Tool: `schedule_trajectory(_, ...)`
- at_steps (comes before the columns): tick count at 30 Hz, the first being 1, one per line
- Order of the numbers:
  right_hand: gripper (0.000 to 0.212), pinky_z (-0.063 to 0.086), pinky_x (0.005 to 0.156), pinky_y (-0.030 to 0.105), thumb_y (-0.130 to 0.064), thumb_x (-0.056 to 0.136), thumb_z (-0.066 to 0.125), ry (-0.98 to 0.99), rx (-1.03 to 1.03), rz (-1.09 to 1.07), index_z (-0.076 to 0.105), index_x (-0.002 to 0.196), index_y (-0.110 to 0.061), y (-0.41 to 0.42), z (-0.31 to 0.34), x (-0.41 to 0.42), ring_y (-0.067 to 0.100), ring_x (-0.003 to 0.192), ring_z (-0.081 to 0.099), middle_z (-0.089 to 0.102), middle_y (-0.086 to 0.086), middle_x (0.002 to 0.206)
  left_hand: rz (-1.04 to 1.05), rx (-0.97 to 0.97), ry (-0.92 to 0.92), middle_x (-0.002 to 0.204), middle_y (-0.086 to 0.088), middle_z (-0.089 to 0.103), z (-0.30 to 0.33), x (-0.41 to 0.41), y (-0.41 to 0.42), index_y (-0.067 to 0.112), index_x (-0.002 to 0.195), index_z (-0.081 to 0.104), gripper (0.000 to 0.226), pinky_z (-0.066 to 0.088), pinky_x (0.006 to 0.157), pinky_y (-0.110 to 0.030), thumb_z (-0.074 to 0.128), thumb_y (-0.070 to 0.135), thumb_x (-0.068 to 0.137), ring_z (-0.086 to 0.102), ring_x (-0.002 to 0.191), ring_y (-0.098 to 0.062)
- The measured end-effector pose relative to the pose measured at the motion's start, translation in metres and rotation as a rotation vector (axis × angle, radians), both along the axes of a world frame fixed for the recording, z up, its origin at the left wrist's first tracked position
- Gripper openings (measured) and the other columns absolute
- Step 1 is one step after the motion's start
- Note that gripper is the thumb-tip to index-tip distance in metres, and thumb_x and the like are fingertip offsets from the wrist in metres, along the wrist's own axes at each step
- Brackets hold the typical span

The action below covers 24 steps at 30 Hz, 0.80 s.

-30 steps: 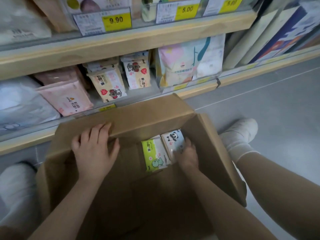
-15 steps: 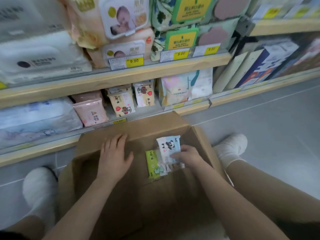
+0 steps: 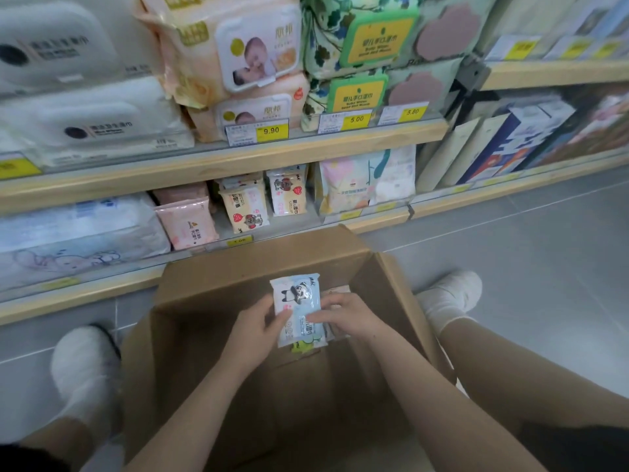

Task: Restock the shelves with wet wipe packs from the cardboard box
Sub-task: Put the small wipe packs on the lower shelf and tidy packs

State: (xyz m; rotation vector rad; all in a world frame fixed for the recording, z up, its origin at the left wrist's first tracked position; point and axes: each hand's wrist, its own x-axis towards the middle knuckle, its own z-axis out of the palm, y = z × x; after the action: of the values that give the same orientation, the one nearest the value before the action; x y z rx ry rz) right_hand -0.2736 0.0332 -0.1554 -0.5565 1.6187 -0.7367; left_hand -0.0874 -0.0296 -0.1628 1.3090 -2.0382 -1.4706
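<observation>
Here, panda-print wet wipe pack (image 3: 299, 306) held above the open cardboard box (image 3: 258, 267), left hand (image 3: 253, 330) and right hand (image 3: 343, 313) each pinching a side, bottom shelf (image 3: 204, 267) just beyond.

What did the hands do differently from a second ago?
The left hand left the box flap and now grips the panda wipe pack, which the right hand lifted out of the cardboard box. The green pack stayed in the box.
</observation>
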Motion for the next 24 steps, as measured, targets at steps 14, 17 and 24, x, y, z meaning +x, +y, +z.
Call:
schedule_trajectory(14,0.052,0.052,0.093,0.043,-0.034,0.068,0.082,0.374,0.217,-0.388,0.063,0.115,-0.02,0.026,-0.117,-0.029,0.022,0.105,0.063,0.062,0.002,0.117,0.051,0.074,-0.227,0.109,0.01,0.065,-0.075,0.032,-0.016,0.026,0.108,0.059,0.017,0.043,0.064,-0.009,0.058,0.03,0.091,0.057,0.09,0.001)
schedule_trajectory(17,0.047,0.053,0.09,0.046,-0.034,0.075,0.075,0.489,0.253,-0.306,0.059,0.117,-0.02,0.022,-0.128,-0.029,0.025,0.105,0.062,0.062,0.004,0.117,0.048,0.079,-0.257,0.11,0.005,0.068,-0.088,0.033,-0.018,0.024,0.108,0.061,0.019,0.049,0.069,-0.018,0.059,0.031,0.091,0.059,0.091,-0.001)
schedule_trajectory(24,0.041,0.048,0.095,0.046,-0.024,0.086,0.063,0.685,0.321,-0.143,0.052,0.123,-0.011,0.007,-0.137,-0.027,0.033,0.112,0.055,0.045,0.012,0.132,0.044,0.092,-0.243,0.105,0.011,0.064,-0.095,0.029,-0.028,0.021,0.107,0.062,0.017,0.042,0.065,-0.009,0.059,0.028,0.091,0.057,0.092,0.001)
